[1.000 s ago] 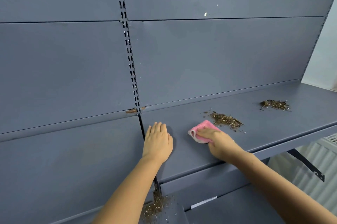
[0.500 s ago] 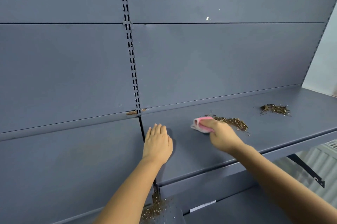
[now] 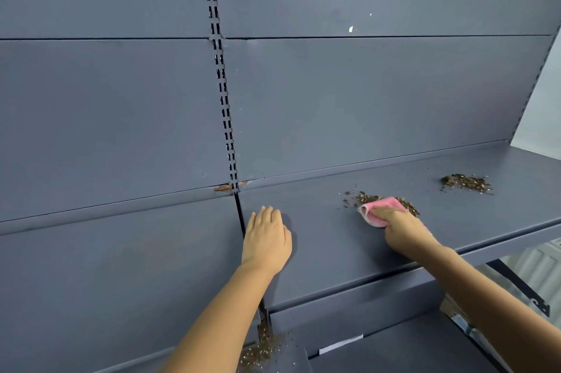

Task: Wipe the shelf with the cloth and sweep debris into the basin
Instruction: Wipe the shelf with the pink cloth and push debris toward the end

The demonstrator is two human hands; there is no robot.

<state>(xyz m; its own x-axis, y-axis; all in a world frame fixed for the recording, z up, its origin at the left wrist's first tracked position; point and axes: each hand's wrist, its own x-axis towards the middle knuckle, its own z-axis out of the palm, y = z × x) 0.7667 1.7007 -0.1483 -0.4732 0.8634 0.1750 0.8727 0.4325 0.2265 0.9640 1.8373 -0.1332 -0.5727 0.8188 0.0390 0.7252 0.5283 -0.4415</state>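
A grey-blue metal shelf (image 3: 334, 236) runs across the middle of the view. My right hand (image 3: 400, 228) grips a pink cloth (image 3: 379, 210) pressed on the shelf, right against a pile of brown debris (image 3: 368, 199). A second debris pile (image 3: 466, 182) lies farther right on the shelf. My left hand (image 3: 267, 239) rests flat on the shelf beside the gap (image 3: 241, 220) between two shelf panels, fingers together, holding nothing. More debris (image 3: 261, 348) lies below the shelf edge at the bottom; the basin itself is not clearly seen.
A slotted upright (image 3: 223, 84) runs down the grey back panel (image 3: 364, 99). A lower shelf (image 3: 409, 348) with a white label sits under the front edge. A black bracket (image 3: 522, 287) and a white radiator show at lower right.
My right hand has pushed the pink cloth up and away from the front edge into the nearer debris pile. My left hand has stayed in place.
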